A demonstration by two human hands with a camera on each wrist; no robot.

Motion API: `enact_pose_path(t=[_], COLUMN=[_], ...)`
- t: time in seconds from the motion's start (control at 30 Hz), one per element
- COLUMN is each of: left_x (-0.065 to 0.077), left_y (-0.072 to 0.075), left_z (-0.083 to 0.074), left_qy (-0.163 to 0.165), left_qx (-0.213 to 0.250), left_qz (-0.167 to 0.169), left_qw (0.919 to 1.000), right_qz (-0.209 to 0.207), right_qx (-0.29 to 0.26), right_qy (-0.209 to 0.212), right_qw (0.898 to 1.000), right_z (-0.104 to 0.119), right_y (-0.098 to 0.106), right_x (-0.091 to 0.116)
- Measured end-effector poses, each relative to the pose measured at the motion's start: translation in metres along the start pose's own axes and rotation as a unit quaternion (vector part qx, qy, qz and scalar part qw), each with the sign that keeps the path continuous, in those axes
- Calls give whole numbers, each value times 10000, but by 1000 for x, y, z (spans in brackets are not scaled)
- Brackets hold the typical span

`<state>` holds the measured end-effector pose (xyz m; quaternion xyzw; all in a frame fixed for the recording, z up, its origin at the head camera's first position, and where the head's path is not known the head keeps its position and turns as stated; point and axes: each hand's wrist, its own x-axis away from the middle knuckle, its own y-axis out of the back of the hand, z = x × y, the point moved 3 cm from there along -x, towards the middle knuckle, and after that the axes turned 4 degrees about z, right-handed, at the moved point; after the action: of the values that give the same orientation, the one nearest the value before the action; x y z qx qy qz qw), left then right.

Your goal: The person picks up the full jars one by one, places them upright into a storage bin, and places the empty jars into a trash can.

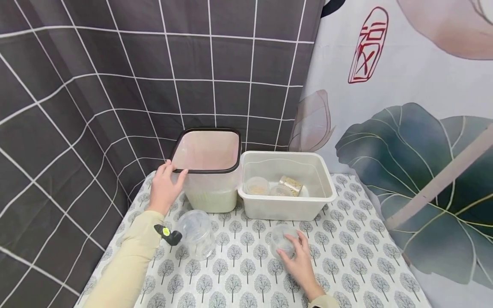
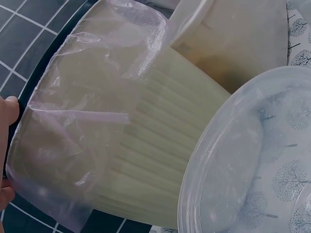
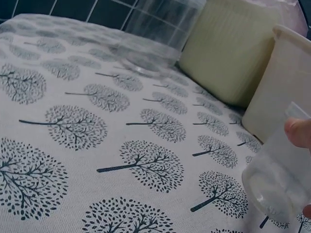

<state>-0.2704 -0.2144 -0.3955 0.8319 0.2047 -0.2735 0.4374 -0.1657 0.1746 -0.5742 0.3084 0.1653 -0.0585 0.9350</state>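
At the front left rim of a pale green trash bin point(image 1: 209, 192), my left hand point(image 1: 163, 188) grips the black rim ring point(image 1: 204, 172). A thin translucent bag point(image 2: 92, 92) lines the bin and hangs over its outer side. My right hand point(image 1: 302, 263) holds a small clear plastic cup point(image 1: 279, 237) between thumb and fingers, low over the cloth. In the right wrist view the cup point(image 3: 272, 184) is tilted. Just below my left wrist stands a larger clear plastic container point(image 1: 196, 235).
Right beside the trash bin is a white rectangular tub point(image 1: 286, 209). Inside it lie small clear containers with beige contents, one tipped on its side point(image 1: 291, 185). A tree-print cloth point(image 1: 239, 273) covers the table. A dark grid curtain point(image 1: 231, 55) hangs behind.
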Motion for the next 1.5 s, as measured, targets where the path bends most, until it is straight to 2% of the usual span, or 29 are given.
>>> enact_pose_path(t=[0.1, 0.3, 0.47, 0.67, 0.8, 1.0, 1.17, 1.33, 1.5], left_x=[0, 1, 2, 4, 4, 2, 1, 0, -1], left_y=[-1, 0, 0, -2, -3, -3, -2, 0, -1], left_z=[1, 4, 6, 6, 5, 4, 4, 2, 2], left_qy=[-22, 57, 90, 67, 18, -79, -15, 15, 14], left_qx=[-7, 37, 74, 99, 118, 119, 145, 196, 223], left_qz=[-1, 5, 6, -8, -38, -87, -59, -39, -58], left_qw=[10000, 10000, 9999, 9999, 9999, 9999, 9999, 9998, 9997], right_qz=[9, 318, 50, -391, -615, -961, -1065, -946, -937], right_qx=[-34, -163, -331, -530, -553, -722, -774, -933, -1096], right_qy=[-38, -270, 226, 961, 1414, 2123, 2236, 2260, 2571], right_qw=[10000, 9990, 9992, 9932, 9865, 9698, 9657, 9650, 9556], right_z=[0, 7, 21, 46, 73, 120, 139, 154, 170], right_y=[0, 10, 26, 44, 57, 74, 78, 76, 72], right_x=[1, -5, -15, -25, -30, -40, -55, -70, -87])
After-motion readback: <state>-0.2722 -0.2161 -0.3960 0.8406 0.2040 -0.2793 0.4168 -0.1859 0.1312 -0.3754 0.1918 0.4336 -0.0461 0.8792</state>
